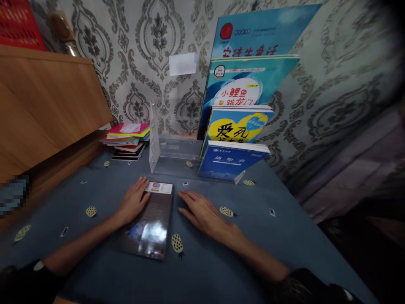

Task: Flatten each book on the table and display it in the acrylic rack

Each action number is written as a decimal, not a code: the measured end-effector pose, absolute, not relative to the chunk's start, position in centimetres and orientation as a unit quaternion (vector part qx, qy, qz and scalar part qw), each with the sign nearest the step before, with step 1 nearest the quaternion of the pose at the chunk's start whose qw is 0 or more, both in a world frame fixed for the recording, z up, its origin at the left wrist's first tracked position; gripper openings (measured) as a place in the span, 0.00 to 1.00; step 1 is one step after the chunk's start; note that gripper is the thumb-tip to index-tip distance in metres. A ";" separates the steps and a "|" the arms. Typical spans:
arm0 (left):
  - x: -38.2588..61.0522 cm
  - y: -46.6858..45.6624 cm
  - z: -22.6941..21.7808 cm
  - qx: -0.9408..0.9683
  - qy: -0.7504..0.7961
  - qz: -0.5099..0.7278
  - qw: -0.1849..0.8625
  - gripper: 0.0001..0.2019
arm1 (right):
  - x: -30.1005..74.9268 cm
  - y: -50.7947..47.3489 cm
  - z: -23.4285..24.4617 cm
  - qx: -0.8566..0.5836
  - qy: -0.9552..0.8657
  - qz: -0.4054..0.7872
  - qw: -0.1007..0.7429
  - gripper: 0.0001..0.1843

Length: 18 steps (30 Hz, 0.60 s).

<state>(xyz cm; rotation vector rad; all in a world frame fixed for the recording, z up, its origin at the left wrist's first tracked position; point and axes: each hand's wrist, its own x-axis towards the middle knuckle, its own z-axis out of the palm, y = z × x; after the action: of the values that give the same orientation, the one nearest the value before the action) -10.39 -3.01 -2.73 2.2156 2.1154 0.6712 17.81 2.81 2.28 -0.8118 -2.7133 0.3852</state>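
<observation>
A dark, glossy book (151, 223) lies flat on the blue tablecloth, a white label along its far edge and light glaring off its cover. My left hand (134, 200) rests on the book's left side near that label, fingers stretched out. To the right of the book, my right hand (202, 211) is over the cloth with its fingers extended, apart from the book and holding nothing. Beyond both hands stands a clear tiered rack (153, 139). Books stand stepped on its right side, with a blue book (232, 162) in front and a yellow-and-blue book (237, 124) behind it.
Left of the rack is a pile of colourful booklets and papers (128, 139). A wooden cabinet (47, 97) borders the table on the left, with a red basket (20, 25) on top. Patterned wallpaper with a white paper slip (182, 64) rises behind.
</observation>
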 end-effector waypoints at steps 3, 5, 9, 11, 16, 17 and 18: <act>-6.4 -2.8 -3.1 0.711 0.660 0.242 0.013 0.26 | 18.7 2.7 0.8 -0.296 -0.921 0.159 0.198 0.25; -4.2 -2.6 -3.2 0.719 0.643 0.261 0.035 0.27 | 19.7 2.6 0.0 -0.309 -0.909 0.161 0.229 0.24; -2.5 -2.5 -2.5 0.737 0.606 0.282 0.097 0.27 | 22.1 2.0 -0.8 -0.349 -0.884 0.171 0.259 0.22; -2.8 -2.7 -2.0 0.743 0.591 0.294 0.114 0.26 | 22.9 1.7 -1.0 -0.362 -0.873 0.179 0.272 0.21; -4.1 -3.5 -1.1 0.755 0.579 0.292 0.097 0.22 | 23.3 1.4 -1.3 -0.366 -0.864 0.182 0.293 0.19; -4.2 -3.7 -1.1 0.758 0.580 0.284 0.090 0.21 | 23.2 1.4 -1.3 -0.367 -0.864 0.182 0.293 0.19; -4.2 -3.7 -1.0 0.761 0.581 0.276 0.082 0.21 | 23.2 1.4 -1.3 -0.368 -0.863 0.183 0.294 0.19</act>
<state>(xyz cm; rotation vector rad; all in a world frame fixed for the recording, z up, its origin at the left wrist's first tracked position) -4.17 -3.74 -1.01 2.2749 1.7356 0.8243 23.19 1.41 -1.28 -0.9808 -2.2979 0.4872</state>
